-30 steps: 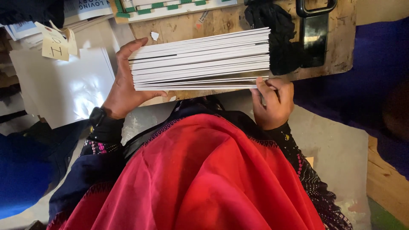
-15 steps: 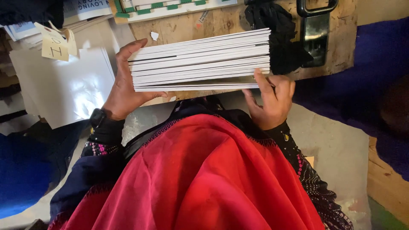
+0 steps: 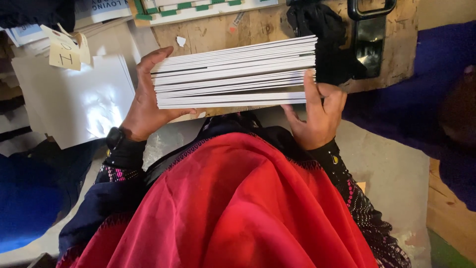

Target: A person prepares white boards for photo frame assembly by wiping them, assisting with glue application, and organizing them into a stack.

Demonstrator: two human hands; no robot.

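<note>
Stack (image 3: 233,72) of white booklets held edge-on above bench (image 3: 277,25), before red cloth. Left hand (image 3: 146,104) clamps left end; right hand (image 3: 320,116) presses right end, fingers spread. Risk: loose hold lets middle booklets slide out, fan, drop.

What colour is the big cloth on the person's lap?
Bright red cloth, plain; the head view shows it best.

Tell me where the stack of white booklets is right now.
In the head view, the stack of white booklets sits top centre, held between the left hand and right hand, over the wooden bench, right of the glossy white sheets.
</note>
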